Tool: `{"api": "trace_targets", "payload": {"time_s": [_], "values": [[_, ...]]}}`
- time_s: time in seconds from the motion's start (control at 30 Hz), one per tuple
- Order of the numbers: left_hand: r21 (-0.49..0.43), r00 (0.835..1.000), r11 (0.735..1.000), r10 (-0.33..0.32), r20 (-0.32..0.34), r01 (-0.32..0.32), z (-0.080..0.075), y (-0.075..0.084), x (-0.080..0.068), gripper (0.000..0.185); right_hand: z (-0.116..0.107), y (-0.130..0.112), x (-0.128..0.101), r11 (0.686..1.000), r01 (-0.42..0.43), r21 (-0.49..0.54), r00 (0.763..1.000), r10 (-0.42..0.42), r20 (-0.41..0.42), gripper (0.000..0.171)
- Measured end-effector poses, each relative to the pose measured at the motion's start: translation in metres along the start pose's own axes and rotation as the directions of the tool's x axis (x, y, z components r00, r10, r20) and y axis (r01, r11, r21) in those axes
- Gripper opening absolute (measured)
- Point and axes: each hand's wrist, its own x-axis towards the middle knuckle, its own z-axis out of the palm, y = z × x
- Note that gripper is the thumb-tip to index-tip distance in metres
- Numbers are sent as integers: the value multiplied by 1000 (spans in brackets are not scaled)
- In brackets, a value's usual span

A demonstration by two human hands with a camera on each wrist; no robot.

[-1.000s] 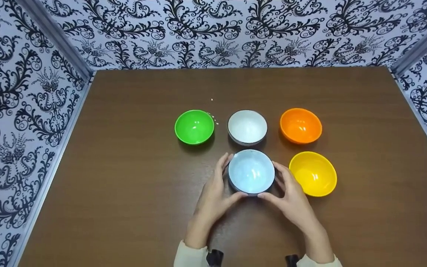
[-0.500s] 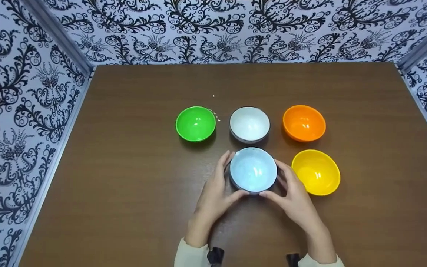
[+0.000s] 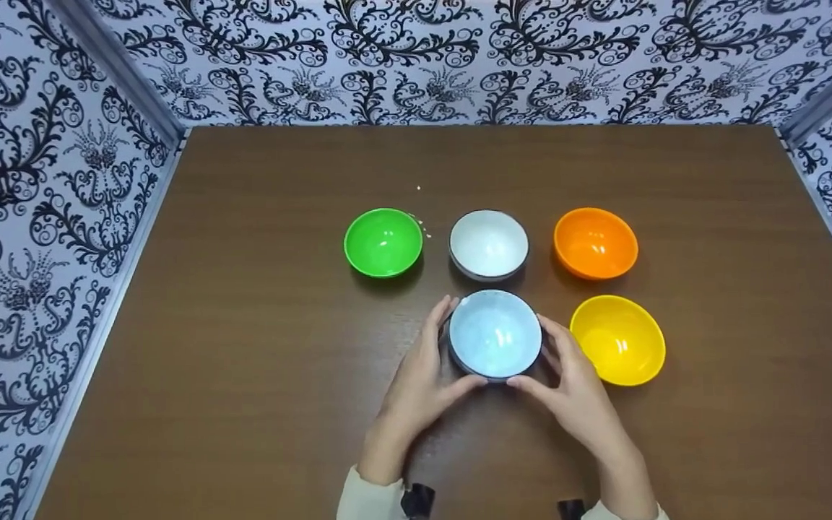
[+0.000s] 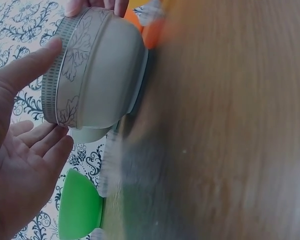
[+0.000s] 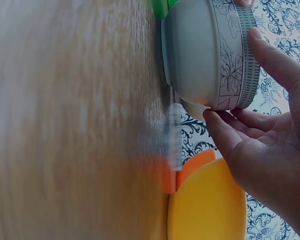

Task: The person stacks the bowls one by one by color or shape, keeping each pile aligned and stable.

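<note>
In the head view, a bowl with a pale bluish-white inside [image 3: 495, 335] stands at the front middle of the group. My left hand [image 3: 419, 379] holds its left side, thumb at the near edge and fingers along the flank. From the other side my right hand [image 3: 573, 390] grips it the same way. Both wrist views show the bowl's white outside [image 4: 107, 70], with a leafy band and a dashed strip below the rim. Directly behind stands a white bowl [image 3: 489, 244]. A yellow bowl [image 3: 618, 341] is just right of my right hand.
A green bowl [image 3: 383, 243] stands at the back left, an orange bowl [image 3: 595, 243] at the back right. Several tiny white grains [image 3: 427, 235] lie beside the green bowl. The brown table [image 3: 243, 325] meets walls covered in black-and-white scrollwork [image 3: 409, 65].
The head view shifts slightly. Both hands keep their hold on the front bowl, and the bowls stay in the same arrangement.
</note>
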Motion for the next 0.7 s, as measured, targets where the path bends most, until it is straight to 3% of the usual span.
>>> {"api": "trace_targets", "payload": {"time_s": [0.33,0.7], "values": [[-79,1000,996,-26,12,27,-7,-3,2,109,1,0,0,999,30,22,999,-30,-16,94],[-46,995,994,-97,-22,96,-20,-8,0,107,0,-1,0,999,21,25,1000,-21,-8,94]]}}
